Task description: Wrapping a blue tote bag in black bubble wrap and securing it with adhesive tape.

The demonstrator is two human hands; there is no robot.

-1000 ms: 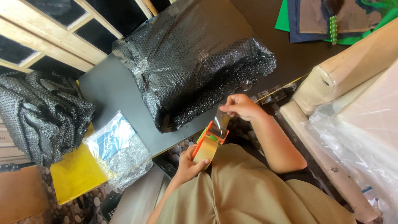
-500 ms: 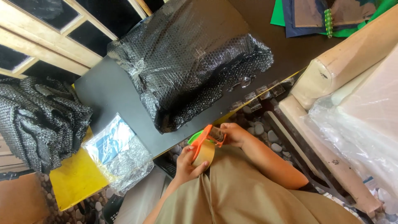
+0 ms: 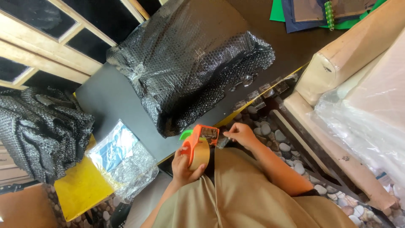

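- Orange plastic tape dispenser (image 3: 198, 145) with a roll of tan packing tape sits low in the middle of the view, just in front of the person's lap and beside the near edge of the dark grey table (image 3: 112, 99).
- Left hand (image 3: 185, 166) is wrapped around the dispenser's roll and handle from below, fingers closed on it.
- Right hand (image 3: 240, 135) is just beside the dispenser's cutter end, thumb and fingertips pinched on the loose clear end of the tape (image 3: 222, 142); the two hands are close together but not touching.
- Large parcel wrapped in black bubble wrap (image 3: 190, 63) lies on the table beyond the hands, with a loose flap of wrap hanging toward the table's near edge.
- Small flat packet in clear bubble wrap (image 3: 122, 160) lies to the left of the left hand, partly over a yellow board (image 3: 78, 190).
- Heap of black bubble wrap (image 3: 38, 131) rests at the far left.
- Floor of rounded pebbles (image 3: 270, 131) shows under the right forearm.
- Cream-coloured bundle in clear plastic film (image 3: 371, 105) fills the right side.
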